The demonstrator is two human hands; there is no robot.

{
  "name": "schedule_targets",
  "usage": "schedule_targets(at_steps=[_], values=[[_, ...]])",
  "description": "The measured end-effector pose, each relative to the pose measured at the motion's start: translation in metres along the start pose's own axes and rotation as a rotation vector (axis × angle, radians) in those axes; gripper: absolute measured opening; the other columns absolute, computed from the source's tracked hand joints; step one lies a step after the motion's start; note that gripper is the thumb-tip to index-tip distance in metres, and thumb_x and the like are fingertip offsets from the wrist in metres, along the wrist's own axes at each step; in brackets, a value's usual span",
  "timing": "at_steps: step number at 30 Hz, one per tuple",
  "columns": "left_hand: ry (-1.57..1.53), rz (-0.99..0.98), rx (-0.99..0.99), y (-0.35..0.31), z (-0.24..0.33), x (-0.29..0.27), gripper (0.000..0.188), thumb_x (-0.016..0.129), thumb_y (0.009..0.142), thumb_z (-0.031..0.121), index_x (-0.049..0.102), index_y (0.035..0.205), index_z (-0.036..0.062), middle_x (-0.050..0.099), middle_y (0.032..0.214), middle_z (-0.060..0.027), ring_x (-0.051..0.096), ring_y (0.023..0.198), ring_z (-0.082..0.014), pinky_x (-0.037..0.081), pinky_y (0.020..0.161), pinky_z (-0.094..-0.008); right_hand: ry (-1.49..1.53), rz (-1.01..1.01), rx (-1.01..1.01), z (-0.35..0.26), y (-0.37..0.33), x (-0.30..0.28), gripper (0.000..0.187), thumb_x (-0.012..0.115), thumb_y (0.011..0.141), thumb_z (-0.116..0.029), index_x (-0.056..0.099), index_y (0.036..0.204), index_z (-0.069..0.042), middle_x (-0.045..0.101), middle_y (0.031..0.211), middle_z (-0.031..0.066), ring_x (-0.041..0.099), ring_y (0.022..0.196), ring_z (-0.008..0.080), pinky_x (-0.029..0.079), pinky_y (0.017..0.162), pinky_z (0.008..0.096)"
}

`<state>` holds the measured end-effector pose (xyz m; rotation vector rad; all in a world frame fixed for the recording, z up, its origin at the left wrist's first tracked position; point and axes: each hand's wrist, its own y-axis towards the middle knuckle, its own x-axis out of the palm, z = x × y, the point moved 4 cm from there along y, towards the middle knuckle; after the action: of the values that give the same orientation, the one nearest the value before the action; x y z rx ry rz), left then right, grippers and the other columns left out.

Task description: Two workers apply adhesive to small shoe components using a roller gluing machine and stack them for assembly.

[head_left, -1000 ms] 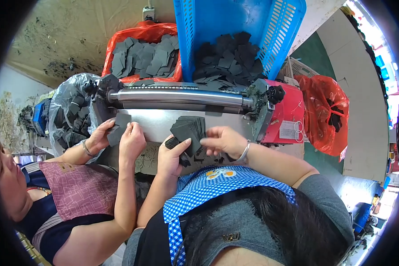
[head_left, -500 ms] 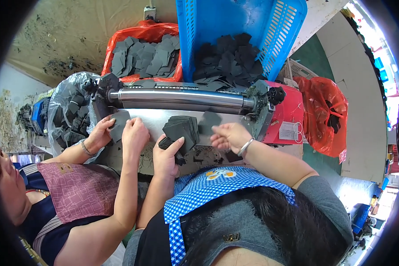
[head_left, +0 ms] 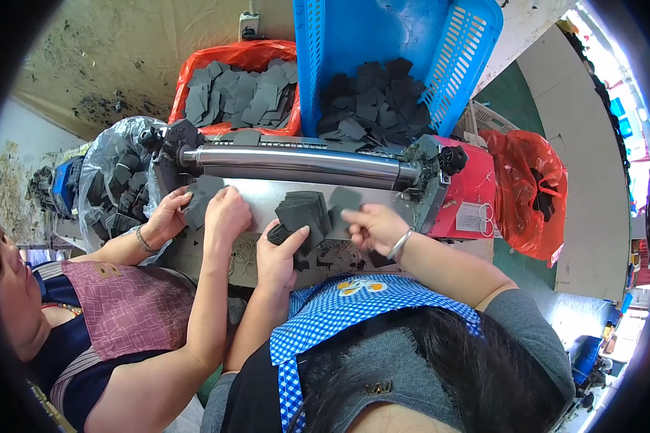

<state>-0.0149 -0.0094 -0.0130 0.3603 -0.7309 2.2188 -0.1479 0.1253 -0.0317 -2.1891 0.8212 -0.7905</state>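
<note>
The left hand (head_left: 279,254) holds a dark stack (head_left: 302,215); the right hand (head_left: 375,229) pinches one dark square (head_left: 344,200) just beside it.

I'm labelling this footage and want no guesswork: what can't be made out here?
In the head view:
Part of the dark stack: hidden by the left hand.
Edges of the single piece at the right hand: lost in blur.
Top of blue basket: cut off by upper edge.

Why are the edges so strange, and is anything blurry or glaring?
Head view: black corners and bent edges on the pale table come from the fisheye lens; head view: the roller gleams and the far right washes out; head view: the dark square by the right hand looks blurred.
</note>
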Motion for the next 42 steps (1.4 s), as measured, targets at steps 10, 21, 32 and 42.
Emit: schedule_targets(at_steps=[10,21,32,42], values=[[-0.108,0.021,-0.055,0.003,0.002,-0.006,0.02,0.063,0.075,0.0,0.058,0.095,-0.0014,0.063,0.085,-0.0068,0.061,0.073,-0.0139,0.049,0.068,-0.0261,-0.01,-0.053,-0.038,-0.004,0.004,-0.001,0.018,0.059,0.085,-0.021,0.052,0.082,-0.005,0.06,0.072,0.0052,0.058,0.057,0.0093,0.044,0.044,0.019],[-0.069,-0.13,-0.137,-0.002,0.0,0.01,0.028,0.063,0.077,0.002,0.054,0.103,-0.0016,0.061,0.09,-0.0073,0.06,0.076,-0.014,0.049,0.071,-0.0271,-0.004,-0.266,-0.114,0.002,0.0,0.023,0.019,0.068,0.078,-0.015,0.054,0.085,-0.004,0.053,0.063,-0.0013,0.047,0.049,0.0052,0.037,0.044,0.0172],[0.043,0.042,-0.017,0.001,-0.001,-0.006,0.016,0.065,0.075,0.0,0.057,0.09,-0.0003,0.061,0.081,-0.0051,0.059,0.068,-0.0117,0.049,0.064,-0.0238,0.059,0.034,-0.158,-0.004,-0.008,0.005,0.023,0.062,0.083,-0.024,0.054,0.086,-0.003,0.06,0.076,0.0056,0.06,0.06,0.011,0.042,0.045,0.0177],[0.0,0.028,-0.091,-0.001,-0.003,0.003,0.016,0.065,0.076,0.002,0.057,0.09,-0.001,0.061,0.08,-0.0054,0.059,0.067,-0.0126,0.052,0.059,-0.0265,0.124,0.206,-0.035,-0.005,0.003,-0.01,0.025,0.067,0.079,-0.024,0.056,0.084,-0.002,0.057,0.067,0.0036,0.055,0.051,0.0091,0.043,0.042,0.0184]])
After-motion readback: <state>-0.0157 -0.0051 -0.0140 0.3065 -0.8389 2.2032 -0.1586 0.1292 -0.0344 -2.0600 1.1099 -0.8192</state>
